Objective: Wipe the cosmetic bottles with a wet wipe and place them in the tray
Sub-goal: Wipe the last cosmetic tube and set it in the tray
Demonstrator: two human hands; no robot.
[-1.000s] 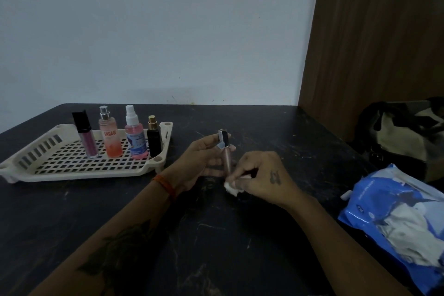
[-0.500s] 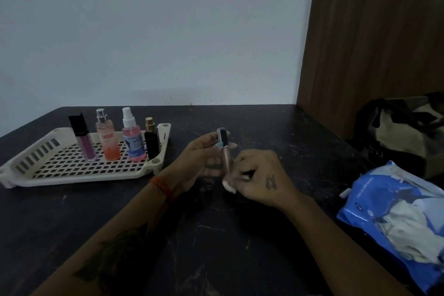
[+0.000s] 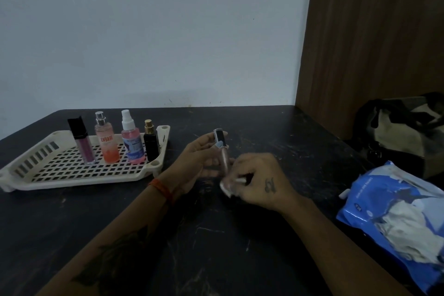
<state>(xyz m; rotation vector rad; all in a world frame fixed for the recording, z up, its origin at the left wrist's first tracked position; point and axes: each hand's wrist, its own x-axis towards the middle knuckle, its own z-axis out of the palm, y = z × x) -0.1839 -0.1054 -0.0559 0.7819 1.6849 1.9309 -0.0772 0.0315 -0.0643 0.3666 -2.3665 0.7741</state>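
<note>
Head view: slim pink tube (image 3: 224,158), black cap.

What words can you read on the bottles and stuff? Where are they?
"ENGAGE": on the orange bottle in the tray.
Blue label on the pink spray bottle: too blurred to read.
White print on the blue wipes pack: too small to read.
Nothing else shows writing.
</note>
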